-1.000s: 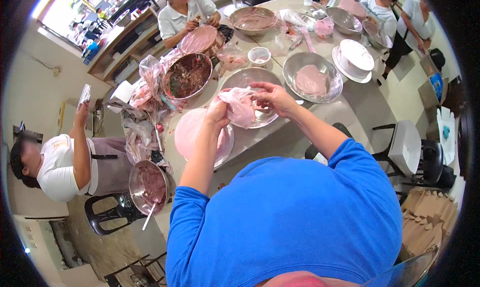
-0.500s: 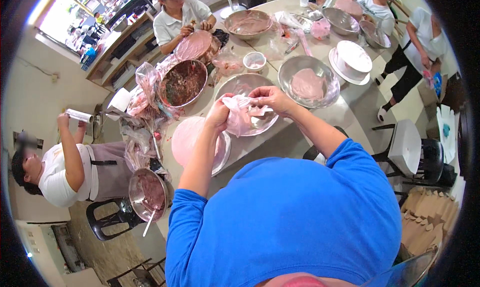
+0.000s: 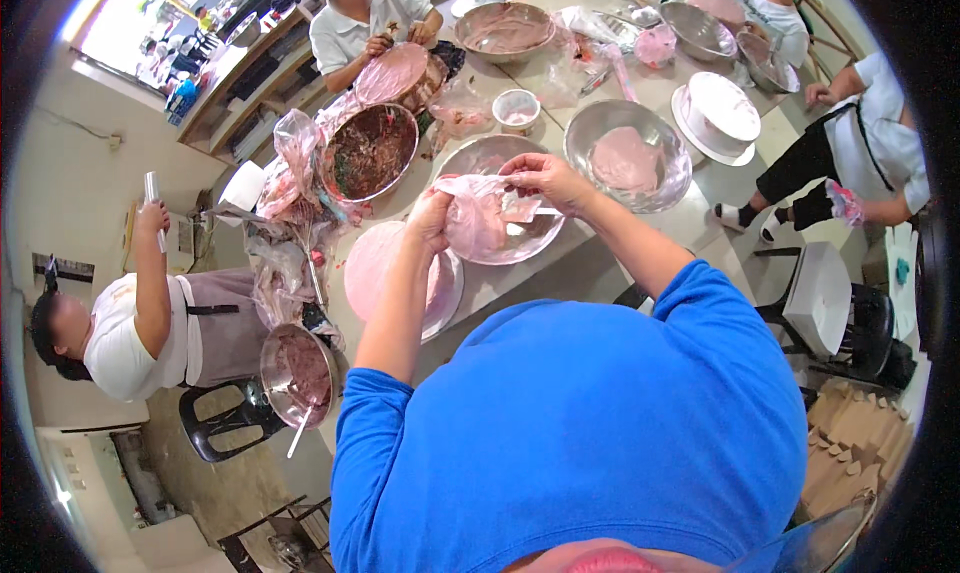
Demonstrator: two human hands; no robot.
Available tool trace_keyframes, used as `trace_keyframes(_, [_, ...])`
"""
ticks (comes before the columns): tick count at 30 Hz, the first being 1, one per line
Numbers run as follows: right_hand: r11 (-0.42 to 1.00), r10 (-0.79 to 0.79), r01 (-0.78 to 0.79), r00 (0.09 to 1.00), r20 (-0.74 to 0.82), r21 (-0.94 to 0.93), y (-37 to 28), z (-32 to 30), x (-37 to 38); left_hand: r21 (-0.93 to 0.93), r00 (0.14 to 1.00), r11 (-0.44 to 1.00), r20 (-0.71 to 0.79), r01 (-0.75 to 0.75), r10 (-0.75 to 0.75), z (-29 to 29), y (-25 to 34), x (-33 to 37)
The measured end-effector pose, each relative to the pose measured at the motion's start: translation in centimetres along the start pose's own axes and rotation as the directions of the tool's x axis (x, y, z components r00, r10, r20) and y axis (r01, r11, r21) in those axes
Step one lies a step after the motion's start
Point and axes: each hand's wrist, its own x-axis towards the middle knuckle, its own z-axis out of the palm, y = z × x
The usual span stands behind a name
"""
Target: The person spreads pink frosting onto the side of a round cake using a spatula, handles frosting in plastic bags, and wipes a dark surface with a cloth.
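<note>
My left hand is closed around the side of a thin plastic bag smeared with pink frosting. On the other side, my right hand pinches the bag's upper edge. A small white flat piece, perhaps a scraper or spatula, shows below my right fingers; its kind is unclear. Both hands are over a steel bowl with pink frosting on its inside. Left of it, partly covered by my left forearm, stands a round pink-frosted cake.
To the right are a bowl of pink frosting and a white cake on a stand. A brown-smeared bowl, crumpled plastic and a whisk lie left. A white tub stands beyond. Several people stand around the table.
My hands stay at the bag, which now hangs spread wider between them. The person at left has raised a roll upright. The person at far right has turned and moved nearer.
</note>
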Motion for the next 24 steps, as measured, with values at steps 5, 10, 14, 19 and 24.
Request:
trace_keyframes(5, [0.908,-0.212,0.126,0.961,-0.179,-0.399,0.6,0.3,-0.1,0.229,0.992,0.973,-0.116,-0.028,0.056,0.1,-0.7,0.8])
trace_keyframes(10, [0.780,-0.059,0.055,0.998,0.014,-0.623,0.5,1.3,0.1,0.771,0.918,0.619,-0.124,-0.149,0.376,1.2,-1.7,2.6])
trace_keyframes(14, [0.906,0.095,-0.106,0.994,-0.047,-0.411,0.6,1.0,1.0,0.920,0.901,0.379,-0.076,-0.103,0.428,2.5,-1.9,2.5])
trace_keyframes(19, [0.786,0.399,-0.317,0.916,-0.044,0.531,0.9,-0.2,0.9,0.901,0.921,0.395,0.014,-0.180,0.389,3.5,-2.7,2.2])
trace_keyframes(24, [0.663,0.418,-0.358,0.906,0.072,0.658,0.8,-1.0,0.8,0.566,0.989,0.824,-0.110,-0.022,0.102,3.6,-3.6,2.6])
